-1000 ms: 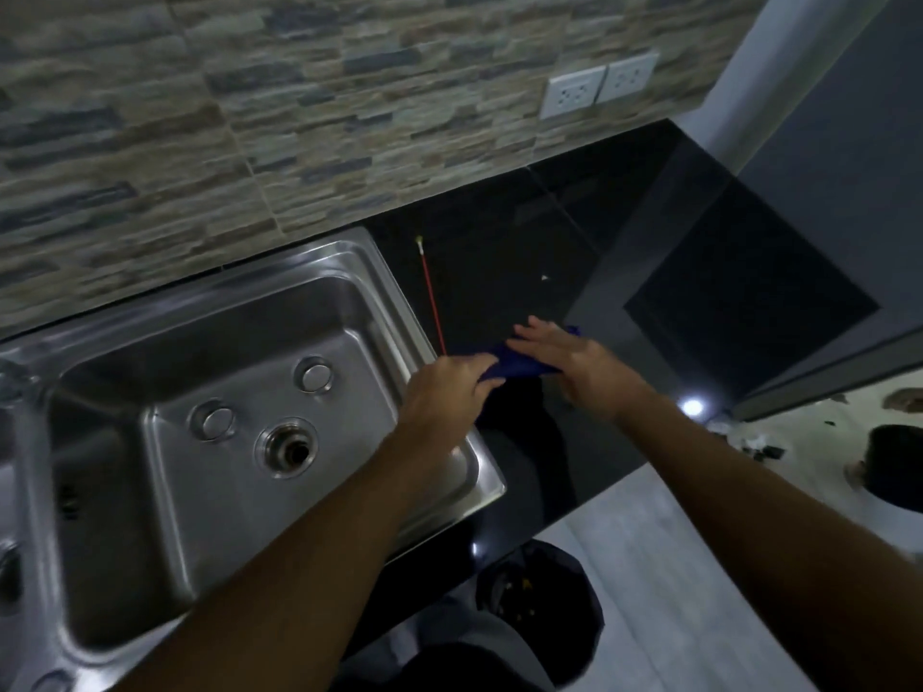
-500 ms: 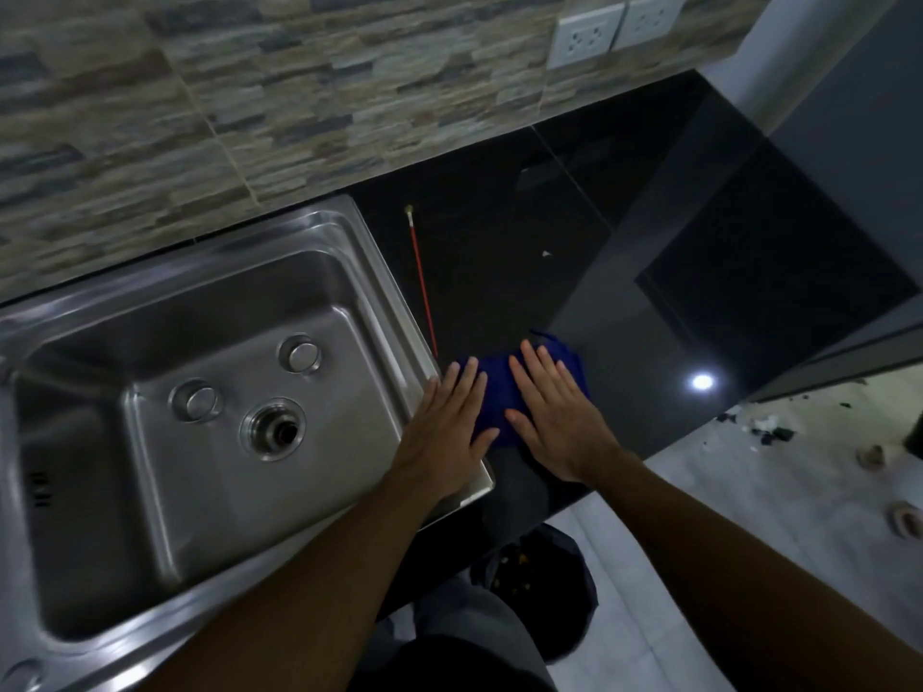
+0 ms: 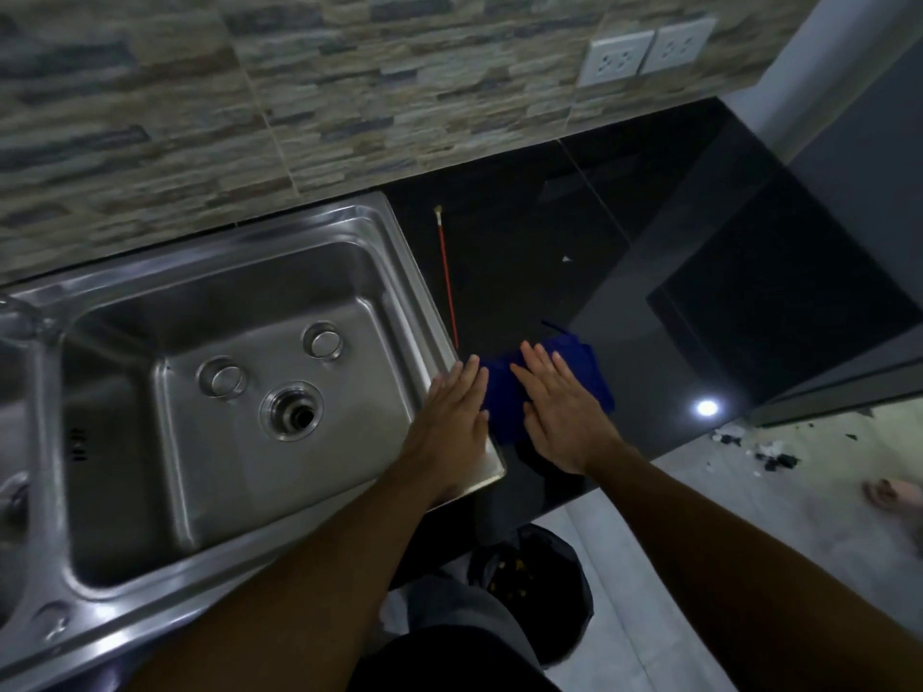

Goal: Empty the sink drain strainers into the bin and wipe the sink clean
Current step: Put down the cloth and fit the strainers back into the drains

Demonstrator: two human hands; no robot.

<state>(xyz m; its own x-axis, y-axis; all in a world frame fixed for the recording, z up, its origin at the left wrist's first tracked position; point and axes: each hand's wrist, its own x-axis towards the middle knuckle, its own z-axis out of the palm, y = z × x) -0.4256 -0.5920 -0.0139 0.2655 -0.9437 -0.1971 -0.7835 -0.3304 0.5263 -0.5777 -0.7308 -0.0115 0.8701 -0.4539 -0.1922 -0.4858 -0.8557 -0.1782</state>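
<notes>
A stainless steel sink (image 3: 239, 232) fills the left of the head view. Its open drain hole (image 3: 292, 411) sits in the basin floor, with two round strainers (image 3: 222, 379) (image 3: 323, 340) lying beside it. A blue cloth (image 3: 592, 372) lies flat on the black counter (image 3: 549, 252) just right of the sink rim. My left hand (image 3: 452, 417) rests flat, fingers spread, across the sink's right rim and the cloth's left edge. My right hand (image 3: 559, 402) lies flat on the cloth, fingers spread. A black bin (image 3: 539, 571) with scraps inside stands on the floor below the counter.
A thin red stick (image 3: 447, 282) lies on the counter along the sink's right rim. Two wall sockets (image 3: 644, 49) sit on the stone-tile wall. Debris (image 3: 764, 452) lies on the pale floor at right. A second basin (image 3: 10, 442) shows at the far left edge.
Both hands went from pinching the bunched cloth to pressing it flat on the counter with open palms. The cloth now lies spread out.
</notes>
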